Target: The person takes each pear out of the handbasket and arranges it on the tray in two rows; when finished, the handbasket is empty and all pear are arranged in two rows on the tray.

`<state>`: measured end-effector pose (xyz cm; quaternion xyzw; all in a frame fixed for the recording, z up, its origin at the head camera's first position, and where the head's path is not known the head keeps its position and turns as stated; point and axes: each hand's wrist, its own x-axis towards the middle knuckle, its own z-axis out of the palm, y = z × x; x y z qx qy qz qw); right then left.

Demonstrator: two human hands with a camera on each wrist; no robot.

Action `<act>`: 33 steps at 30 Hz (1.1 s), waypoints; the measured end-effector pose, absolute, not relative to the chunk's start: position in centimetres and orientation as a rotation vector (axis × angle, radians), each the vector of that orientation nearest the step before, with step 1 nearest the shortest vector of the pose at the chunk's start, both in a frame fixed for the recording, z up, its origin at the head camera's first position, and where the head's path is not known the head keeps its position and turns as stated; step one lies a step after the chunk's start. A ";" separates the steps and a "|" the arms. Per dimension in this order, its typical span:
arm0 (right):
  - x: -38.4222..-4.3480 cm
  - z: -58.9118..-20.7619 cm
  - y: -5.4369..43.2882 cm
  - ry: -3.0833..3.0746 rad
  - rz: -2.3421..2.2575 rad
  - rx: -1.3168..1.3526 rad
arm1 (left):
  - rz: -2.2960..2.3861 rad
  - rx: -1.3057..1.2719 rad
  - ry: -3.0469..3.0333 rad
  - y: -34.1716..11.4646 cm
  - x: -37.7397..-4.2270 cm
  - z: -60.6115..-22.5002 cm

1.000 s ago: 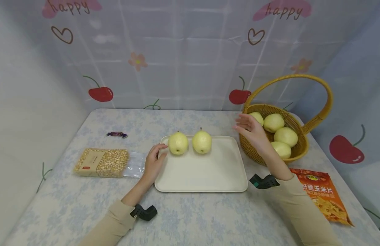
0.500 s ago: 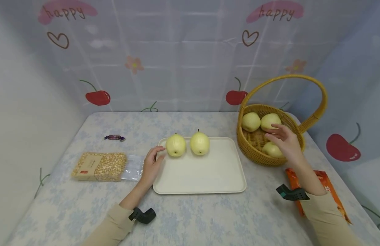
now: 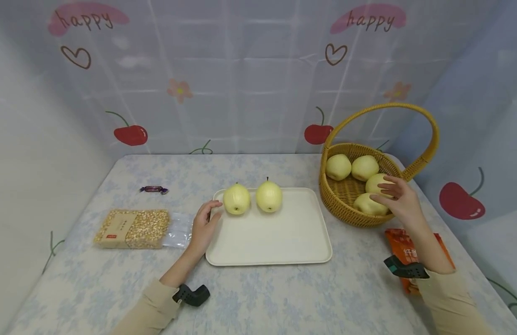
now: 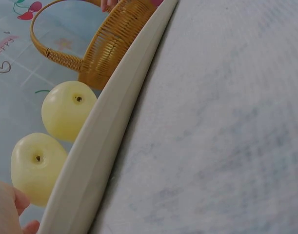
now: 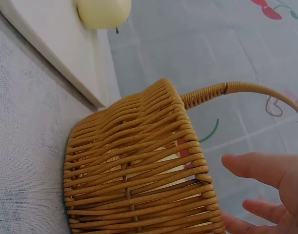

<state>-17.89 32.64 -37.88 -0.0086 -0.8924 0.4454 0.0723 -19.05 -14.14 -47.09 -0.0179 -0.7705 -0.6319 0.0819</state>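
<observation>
Two pale yellow-green pears (image 3: pixel 236 199) stand side by side at the back left of a cream tray (image 3: pixel 271 242). My left hand (image 3: pixel 204 228) rests at the tray's left edge, fingers loosely bent beside the nearer pear and holding nothing. At the right, a wicker basket (image 3: pixel 342 204) holds several more pears (image 3: pixel 339 167). Over the basket's front right side is my right hand (image 3: pixel 402 204), its fingers apart above the pears (image 3: pixel 369 204) there and partly covering one. In the right wrist view, the thumb and fingers (image 5: pixel 256 168) are spread beside the woven rim, with nothing between them.
The basket's tall handle (image 3: pixel 430 149) arches over its right side. A red-orange snack bag (image 3: pixel 402 242) lies under my right forearm. Left of the tray are a clear pack of corn kernels (image 3: pixel 151 228) and a wrapped candy (image 3: pixel 153 189). A printed curtain (image 3: pixel 241 93) hangs behind the table.
My right hand has moved right, from the basket's left rim to above the pears at its front right. The left hand has stayed at the tray's edge. The head view has shifted slightly.
</observation>
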 end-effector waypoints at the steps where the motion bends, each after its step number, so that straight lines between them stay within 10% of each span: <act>1: -18.0 -38.0 32.7 -2.700 1.313 -0.029 | -1.887 -0.052 -2.299 -14.2 -19.3 -47.6; 33: -19.9 -37.9 31.8 -3.118 0.836 0.050 | -1.905 -0.073 -2.316 -13.7 -17.8 -44.5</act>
